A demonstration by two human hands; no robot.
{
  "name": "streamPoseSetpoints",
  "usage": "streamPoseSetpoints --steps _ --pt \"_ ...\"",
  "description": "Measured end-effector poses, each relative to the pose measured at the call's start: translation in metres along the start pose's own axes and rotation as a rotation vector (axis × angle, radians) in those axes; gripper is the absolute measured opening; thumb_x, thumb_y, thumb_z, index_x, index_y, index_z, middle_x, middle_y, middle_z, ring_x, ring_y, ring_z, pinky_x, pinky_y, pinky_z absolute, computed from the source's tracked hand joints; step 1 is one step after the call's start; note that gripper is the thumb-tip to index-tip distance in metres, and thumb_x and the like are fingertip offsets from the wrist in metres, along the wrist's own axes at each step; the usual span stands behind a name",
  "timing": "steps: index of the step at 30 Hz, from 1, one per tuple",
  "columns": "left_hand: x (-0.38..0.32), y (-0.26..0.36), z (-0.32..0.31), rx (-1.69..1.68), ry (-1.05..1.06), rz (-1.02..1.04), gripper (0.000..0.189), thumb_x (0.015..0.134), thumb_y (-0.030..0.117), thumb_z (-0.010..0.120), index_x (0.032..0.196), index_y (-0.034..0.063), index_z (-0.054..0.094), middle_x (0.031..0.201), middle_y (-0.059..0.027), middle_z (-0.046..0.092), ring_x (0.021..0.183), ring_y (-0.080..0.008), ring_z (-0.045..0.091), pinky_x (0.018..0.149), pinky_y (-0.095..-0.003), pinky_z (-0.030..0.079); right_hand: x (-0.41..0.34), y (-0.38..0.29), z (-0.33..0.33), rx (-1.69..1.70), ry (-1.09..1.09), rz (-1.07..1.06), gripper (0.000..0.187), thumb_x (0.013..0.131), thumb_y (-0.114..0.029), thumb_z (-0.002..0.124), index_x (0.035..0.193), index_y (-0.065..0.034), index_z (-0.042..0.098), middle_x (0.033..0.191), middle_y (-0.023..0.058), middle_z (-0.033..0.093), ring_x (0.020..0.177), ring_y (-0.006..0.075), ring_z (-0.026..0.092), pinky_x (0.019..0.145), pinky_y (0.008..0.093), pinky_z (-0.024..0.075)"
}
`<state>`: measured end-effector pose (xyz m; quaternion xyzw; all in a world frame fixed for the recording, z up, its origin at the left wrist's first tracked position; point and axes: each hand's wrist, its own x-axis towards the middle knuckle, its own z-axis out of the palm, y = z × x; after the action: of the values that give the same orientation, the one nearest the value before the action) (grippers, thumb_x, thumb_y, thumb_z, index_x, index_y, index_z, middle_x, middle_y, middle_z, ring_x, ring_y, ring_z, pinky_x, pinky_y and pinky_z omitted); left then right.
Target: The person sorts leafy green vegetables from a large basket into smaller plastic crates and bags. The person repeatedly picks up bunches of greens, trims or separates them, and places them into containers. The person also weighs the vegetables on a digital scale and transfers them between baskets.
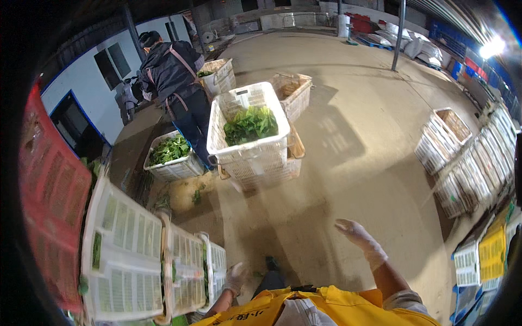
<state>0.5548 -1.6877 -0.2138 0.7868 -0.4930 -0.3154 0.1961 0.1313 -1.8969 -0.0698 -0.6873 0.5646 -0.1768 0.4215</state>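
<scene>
My right hand [355,232], in a thin whitish glove, is stretched out over the concrete floor and holds nothing. My left hand [235,278], also gloved and blurred, looks empty. It is beside the nearest white plastic crate [216,265] of a stacked row on the left; whether it touches cannot be told. Ahead, a white slatted crate [261,157] stands on another crate and holds leafy greens [252,124]. Left of it, a lower crate [175,171] is filled with green leaves [169,150].
A person in dark clothes [173,69] bends beside a crate [220,81]. Another crate [295,98] stands behind the stack. Red crates [53,183] rise at far left. Stacked white crates [465,191] line the right side, with a metal post [399,40] beyond. Fallen leaves [197,196] lie on the floor.
</scene>
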Motion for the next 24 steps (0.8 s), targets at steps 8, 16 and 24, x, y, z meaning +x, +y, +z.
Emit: streamPoseSetpoints --steps 8,16,24 --pt "0.249 -0.044 -0.085 0.234 0.342 0.322 0.043 0.088 0.026 0.060 0.126 0.0082 0.052 0.118 -0.0139 0.058 0.113 -0.0323 0.053 0.096 -0.0408 0.041 0.292 -0.140 0.062 0.031 -0.093 -0.055 0.062 0.090 -0.049 0.052 0.133 -0.0039 0.047 0.126 0.0194 0.055 0.115 0.0299 0.053 0.098 0.0368 0.0396" --pt "0.446 0.119 -0.216 -0.320 0.270 0.324 0.036 0.089 0.013 0.060 0.123 0.0037 0.055 0.120 -0.0109 0.058 0.112 -0.0226 0.053 0.097 -0.0337 0.041 0.535 -0.158 0.087 0.290 0.257 -0.255 0.040 0.092 -0.024 0.055 0.122 0.0023 0.051 0.115 0.0146 0.059 0.109 0.0265 0.055 0.096 0.0373 0.0420" --pt "0.678 0.185 -0.249 -0.734 0.044 0.059 0.045 0.089 0.011 0.061 0.132 0.0061 0.048 0.126 -0.0072 0.055 0.111 -0.0151 0.053 0.097 -0.0298 0.042 0.832 -0.184 0.082 0.363 0.254 -0.212 0.054 0.091 -0.035 0.055 0.133 -0.0021 0.044 0.125 0.0127 0.055 0.119 0.0223 0.048 0.099 0.0316 0.0378"
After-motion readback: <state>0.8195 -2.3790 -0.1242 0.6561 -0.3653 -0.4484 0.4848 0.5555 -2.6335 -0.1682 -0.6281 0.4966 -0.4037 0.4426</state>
